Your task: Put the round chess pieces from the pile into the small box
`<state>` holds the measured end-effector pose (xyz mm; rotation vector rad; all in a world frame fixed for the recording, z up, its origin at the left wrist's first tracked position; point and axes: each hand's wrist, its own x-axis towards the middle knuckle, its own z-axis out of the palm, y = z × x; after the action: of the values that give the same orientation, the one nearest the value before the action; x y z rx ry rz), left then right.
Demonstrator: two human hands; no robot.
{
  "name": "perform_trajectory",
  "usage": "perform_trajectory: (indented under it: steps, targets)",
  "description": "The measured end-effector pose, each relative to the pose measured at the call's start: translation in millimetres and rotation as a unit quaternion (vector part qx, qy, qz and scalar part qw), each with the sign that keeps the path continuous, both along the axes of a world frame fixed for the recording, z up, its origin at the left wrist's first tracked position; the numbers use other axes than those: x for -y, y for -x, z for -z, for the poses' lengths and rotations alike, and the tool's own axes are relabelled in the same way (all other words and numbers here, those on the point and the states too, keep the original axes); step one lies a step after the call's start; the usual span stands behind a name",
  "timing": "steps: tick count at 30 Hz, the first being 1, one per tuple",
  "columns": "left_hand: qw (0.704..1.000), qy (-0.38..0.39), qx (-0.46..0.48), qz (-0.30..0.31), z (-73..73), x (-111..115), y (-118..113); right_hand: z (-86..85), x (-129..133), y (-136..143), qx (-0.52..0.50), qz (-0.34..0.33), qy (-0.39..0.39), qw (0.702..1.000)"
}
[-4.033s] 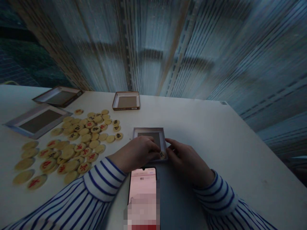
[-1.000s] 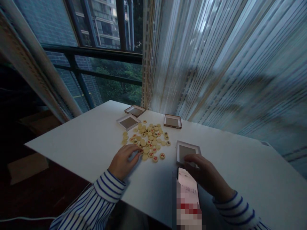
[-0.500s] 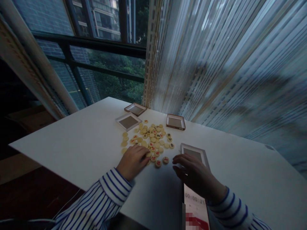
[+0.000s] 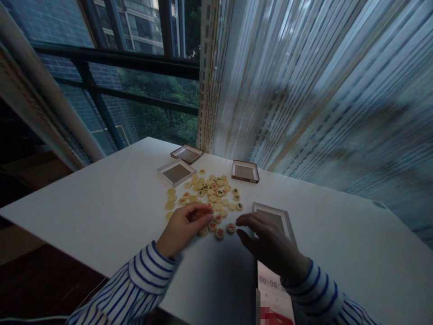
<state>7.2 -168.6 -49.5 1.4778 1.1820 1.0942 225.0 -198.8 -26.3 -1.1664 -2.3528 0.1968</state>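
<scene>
The round game pieces [image 4: 212,192] are small, pale yellow discs, some showing a plain face and others a red or black character. They lie in a loose cluster on the white surface [image 4: 321,234], crowded and partly overlapping in the middle, thinner toward the edges. A short, uneven column of plain ones stands apart on the left, three with black marks sit on the right side, and a lone marked disc lies at the far end.

The left hand [image 4: 184,225] is over the near left part of the cluster, hiding some discs. Its fingers are curled and the gap to the thumb is narrow at the tips; whether they pinch a disc cannot be told. Red-marked discs lie just to the right of these tips.

The right hand [image 4: 270,243] has its fingers parted from the thumb, with nothing seen between them. A red-marked disc [image 4: 231,228] lies just to the left of those fingertips; contact is unclear. This hand partly covers a shallow pale tray [image 4: 289,222] and the upper part of a phone [image 4: 272,282] on the near side.
</scene>
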Motion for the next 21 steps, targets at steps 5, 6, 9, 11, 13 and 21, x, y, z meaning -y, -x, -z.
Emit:
perform_trajectory:
  steps: [5,6,9,11,13,21]
  targets:
    - [0.931,0.195,0.309,0.014,-5.2,3.8,-12.7,-4.1,-4.6,10.4,-0.065,0.003,-0.089,0.994]
    - [0.916,0.216,0.338,0.020,-5.3,4.5,-15.4,-4.8,-5.4,12.3,-0.067,0.002,-0.106,0.992]
    - [0.892,0.243,0.377,0.046,-4.9,6.2,-21.9,-5.6,-7.4,16.8,-0.064,0.001,-0.133,0.989]
    - [0.890,0.247,0.378,0.066,-4.1,6.9,-25.0,-4.7,-8.5,18.8,-0.059,0.003,-0.130,0.990]
    - [0.892,0.243,0.371,0.090,-3.0,7.3,-27.4,-3.0,-9.5,20.0,-0.054,0.003,-0.127,0.990]
    - [0.913,0.230,0.325,0.089,2.4,6.6,-38.2,-1.0,-11.5,20.9,-0.043,-0.008,-0.119,0.992]
